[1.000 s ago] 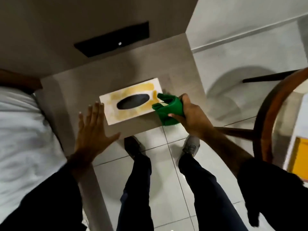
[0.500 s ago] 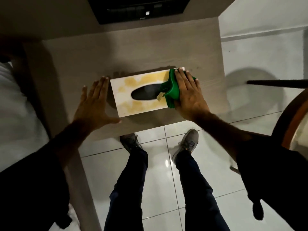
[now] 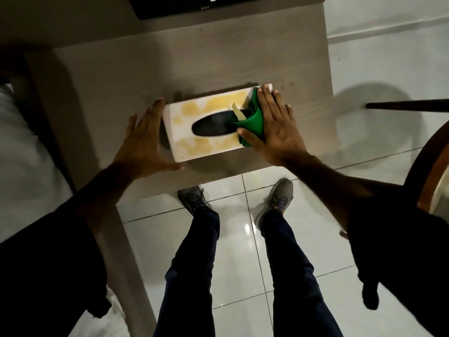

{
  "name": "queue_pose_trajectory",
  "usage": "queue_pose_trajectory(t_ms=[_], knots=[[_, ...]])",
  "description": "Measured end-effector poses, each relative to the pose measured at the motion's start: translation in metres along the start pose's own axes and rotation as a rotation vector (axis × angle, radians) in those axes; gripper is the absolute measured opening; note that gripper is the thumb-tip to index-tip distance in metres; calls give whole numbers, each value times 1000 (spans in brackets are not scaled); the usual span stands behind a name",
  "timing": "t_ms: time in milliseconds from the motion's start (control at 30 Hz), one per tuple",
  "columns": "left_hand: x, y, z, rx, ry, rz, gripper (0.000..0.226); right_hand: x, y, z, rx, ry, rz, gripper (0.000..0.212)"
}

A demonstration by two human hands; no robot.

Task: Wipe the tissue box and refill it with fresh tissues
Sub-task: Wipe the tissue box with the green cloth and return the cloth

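Note:
A white and yellow tissue box (image 3: 187, 139) with a dark oval slot lies flat near the front edge of a grey-brown wooden table (image 3: 194, 62). A small torn flap sticks up at the slot's right end. My right hand (image 3: 274, 125) lies flat on a folded green cloth (image 3: 252, 120), pressing it onto the right end of the box top. My left hand (image 3: 143, 142) is spread open with fingers apart, its fingertips against the box's left end. No fresh tissues are in view.
A black flat device (image 3: 194, 6) lies at the table's far edge. White bedding (image 3: 21, 166) is at the left. A round wooden chair (image 3: 427, 156) stands at the right on the white tiled floor (image 3: 364, 57). My legs and shoes are below the table edge.
My right hand carried the green cloth from beside the box onto its right end and flattened on it. My left hand shifted right until it touched the box's left end.

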State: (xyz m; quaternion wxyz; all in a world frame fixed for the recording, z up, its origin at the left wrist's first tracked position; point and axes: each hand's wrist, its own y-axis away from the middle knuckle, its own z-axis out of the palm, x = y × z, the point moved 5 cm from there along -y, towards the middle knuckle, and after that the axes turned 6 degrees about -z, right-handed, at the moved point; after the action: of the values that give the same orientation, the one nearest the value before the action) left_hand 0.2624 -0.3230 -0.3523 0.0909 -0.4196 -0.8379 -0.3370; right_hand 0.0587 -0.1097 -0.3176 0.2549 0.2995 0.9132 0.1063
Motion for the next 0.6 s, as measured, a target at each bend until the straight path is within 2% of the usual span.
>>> queue_pose_trajectory(t_ms=[133, 300, 500, 600], knots=[[1, -1, 0, 21, 0, 6, 149, -12, 17, 15, 123, -48, 85, 82], [2, -1, -1, 40, 24, 25, 143, -21, 20, 27, 198, -67, 111, 84], [0, -2, 0, 32, 41, 11, 142, -39, 21, 45, 242, -98, 52, 84], [-2, -2, 1, 26, 62, 6, 142, -69, 20, 60, 217, -114, -50, 83]])
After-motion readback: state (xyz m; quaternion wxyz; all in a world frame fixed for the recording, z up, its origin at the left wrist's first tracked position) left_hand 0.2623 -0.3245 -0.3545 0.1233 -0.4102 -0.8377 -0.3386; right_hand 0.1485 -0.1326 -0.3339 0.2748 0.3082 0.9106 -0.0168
